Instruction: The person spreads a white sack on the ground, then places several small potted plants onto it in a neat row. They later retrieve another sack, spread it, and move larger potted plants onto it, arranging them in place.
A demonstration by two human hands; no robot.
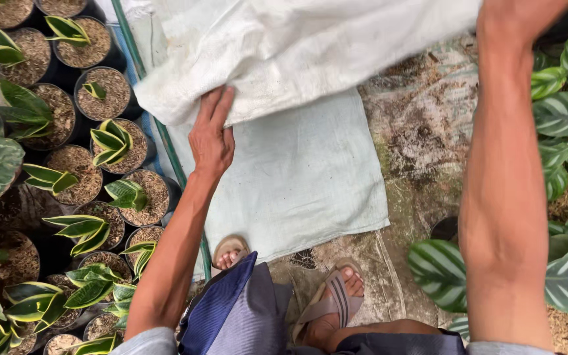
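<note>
- Left hand (211,135): fingers stretched out flat, lying against the lower edge of a white woven sack (297,46); thumb tucked at the side. Not clear whether it pinches the cloth or only presses it.
- Right hand: out of frame past the top edge; only the forearm (504,197) shows, reaching up toward the sack. Cannot tell its grip.
- White woven sack: bunched and lifted, upper middle of view, blurred; it overlaps a second pale sack (297,177) spread flat on the ground.
- Ground (422,131): damp, mossy concrete, right of the flat sack.
- Feet in sandals (333,299) at the flat sack's near edge.
- Left: rows of black pots (103,94) with husk fill and small yellow-edged plants.
- Right: striped-leaf plants (567,112).
- Green pipe (165,141) runs between pots and sack.
</note>
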